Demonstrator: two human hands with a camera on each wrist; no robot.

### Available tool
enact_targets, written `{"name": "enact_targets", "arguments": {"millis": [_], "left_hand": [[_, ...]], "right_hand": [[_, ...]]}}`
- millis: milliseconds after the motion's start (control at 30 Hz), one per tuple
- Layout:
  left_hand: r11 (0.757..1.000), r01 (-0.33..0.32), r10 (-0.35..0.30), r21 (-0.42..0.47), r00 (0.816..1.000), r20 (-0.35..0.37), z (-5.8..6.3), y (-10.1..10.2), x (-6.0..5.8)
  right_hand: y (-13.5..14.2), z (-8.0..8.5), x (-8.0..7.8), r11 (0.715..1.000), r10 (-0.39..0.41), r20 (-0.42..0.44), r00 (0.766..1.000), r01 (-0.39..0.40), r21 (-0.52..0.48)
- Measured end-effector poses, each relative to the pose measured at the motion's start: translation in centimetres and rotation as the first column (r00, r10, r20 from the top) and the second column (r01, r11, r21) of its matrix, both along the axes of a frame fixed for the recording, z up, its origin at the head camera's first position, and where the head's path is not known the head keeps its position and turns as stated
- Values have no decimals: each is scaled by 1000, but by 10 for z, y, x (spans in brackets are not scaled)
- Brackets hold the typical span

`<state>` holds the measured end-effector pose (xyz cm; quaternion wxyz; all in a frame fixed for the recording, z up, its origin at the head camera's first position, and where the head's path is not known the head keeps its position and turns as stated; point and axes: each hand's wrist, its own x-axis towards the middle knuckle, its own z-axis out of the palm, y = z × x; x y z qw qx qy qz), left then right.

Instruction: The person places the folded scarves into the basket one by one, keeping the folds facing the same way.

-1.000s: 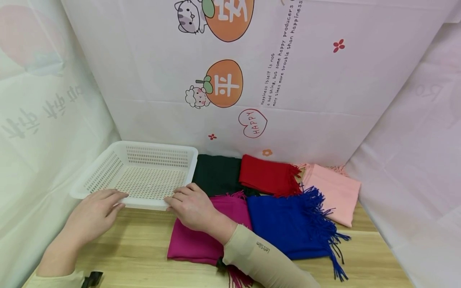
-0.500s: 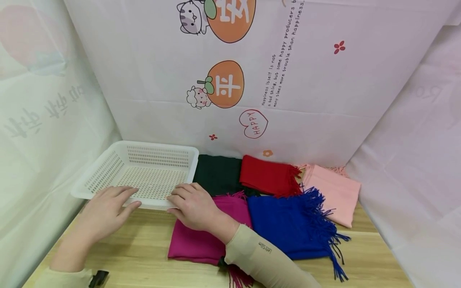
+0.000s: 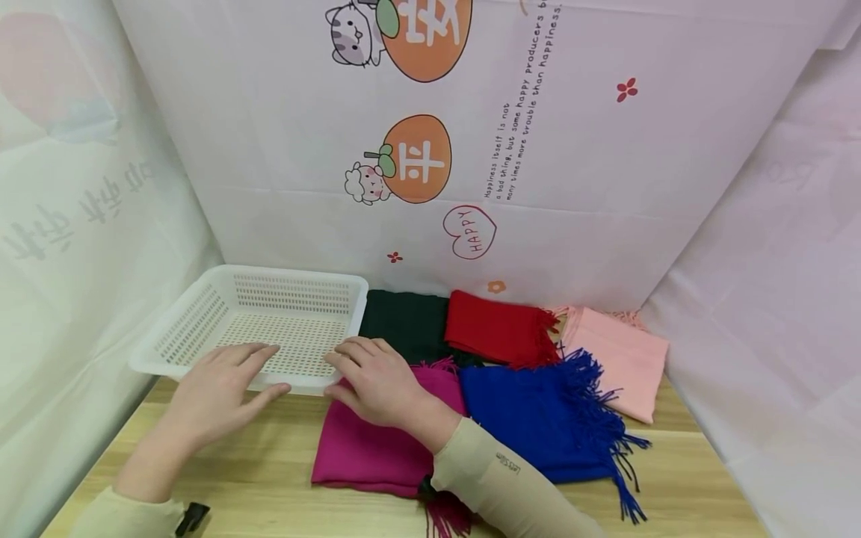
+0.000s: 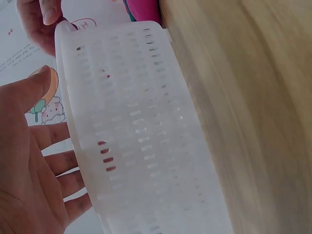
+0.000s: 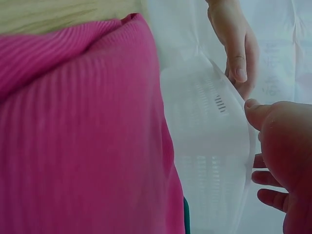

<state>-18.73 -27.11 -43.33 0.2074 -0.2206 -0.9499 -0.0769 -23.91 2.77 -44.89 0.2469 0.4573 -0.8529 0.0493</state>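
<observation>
A white plastic basket (image 3: 292,288) with slotted walls stands at the back left of the table, nothing inside it. My left hand (image 3: 218,392) hovers at its front rim, fingers spread over the edge and thumb out in front. At the front right corner my right hand (image 3: 383,385) has its fingers loosely bent over the rim. In the right wrist view, the thumb (image 5: 258,112) comes right up to the basket's edge. A folded magenta scarf (image 3: 363,456) lies under my right forearm, partly hidden by it.
Right of the basket lie more folded scarves: dark green (image 3: 403,321), red (image 3: 498,325), pink (image 3: 622,359) and blue (image 3: 531,426), its fringe spilling right. White printed cloth (image 3: 565,149) walls in the back and both sides of the wooden table (image 3: 269,478).
My left hand has slid right along the front rim, its thumb and fingers spreading. My right hand has shifted slightly right and loosened at the corner. The basket has stayed nearly in place.
</observation>
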Motion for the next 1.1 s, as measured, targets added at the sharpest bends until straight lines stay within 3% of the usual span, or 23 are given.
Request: {"name": "enact_targets", "arguments": {"millis": [433, 1100], "left_hand": [[1000, 30, -30, -9, 1000, 9, -2, 22, -9], [997, 72, -72, -8, 997, 37, -4, 61, -22]], "right_hand": [[29, 2, -1, 996, -87, 110, 990, 85, 23], [76, -8, -2, 985, -172, 175, 969, 174, 4]]}}
